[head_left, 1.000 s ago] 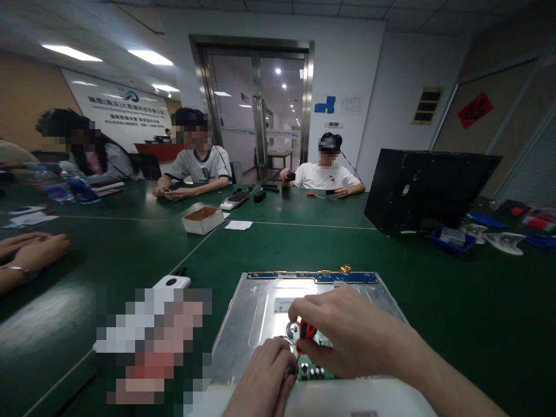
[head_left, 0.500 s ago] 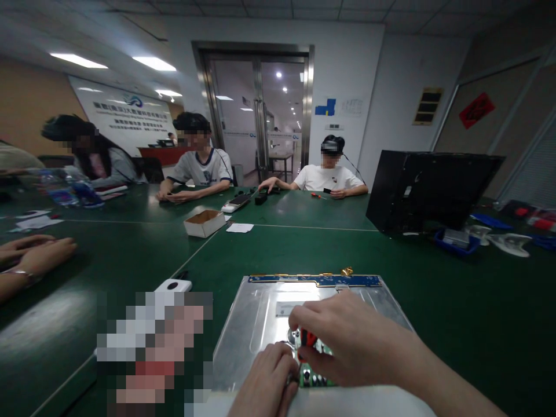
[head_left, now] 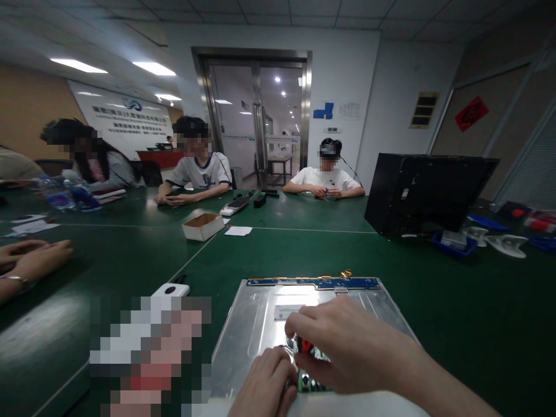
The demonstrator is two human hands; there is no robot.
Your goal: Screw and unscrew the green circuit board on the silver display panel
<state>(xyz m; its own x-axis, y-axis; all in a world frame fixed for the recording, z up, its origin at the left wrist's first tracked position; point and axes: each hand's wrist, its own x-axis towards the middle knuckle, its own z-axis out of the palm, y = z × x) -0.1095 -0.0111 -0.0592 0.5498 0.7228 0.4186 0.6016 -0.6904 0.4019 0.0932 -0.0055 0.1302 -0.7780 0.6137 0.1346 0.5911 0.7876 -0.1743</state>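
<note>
A silvery metal display panel (head_left: 241,341) lies on the table before me, with a narrow blue circuit strip (head_left: 299,283) along its far edge. Near its front sits a green circuit board (head_left: 310,383), partly covered by my hands. My right hand (head_left: 351,341) grips a red-and-black screwdriver (head_left: 305,346) by its handle, held over the board. The screwdriver's tip is hidden. Close beside it, my left hand (head_left: 267,379) rests at the board's left edge with fingers curled together; whatever they pinch, if anything, cannot be made out.
A white phone-like device (head_left: 171,289), partly pixelated, lies left of the panel. Farther off are an open small box (head_left: 202,227), a paper slip (head_left: 238,231) and a black monitor (head_left: 430,194). Several people sit around the green table (head_left: 313,249); another person's hands (head_left: 39,260) rest at left.
My hands stay almost in place, with the right one shifted slightly left. The person across the table has drawn both hands together, and the small red tool has left the tabletop there.
</note>
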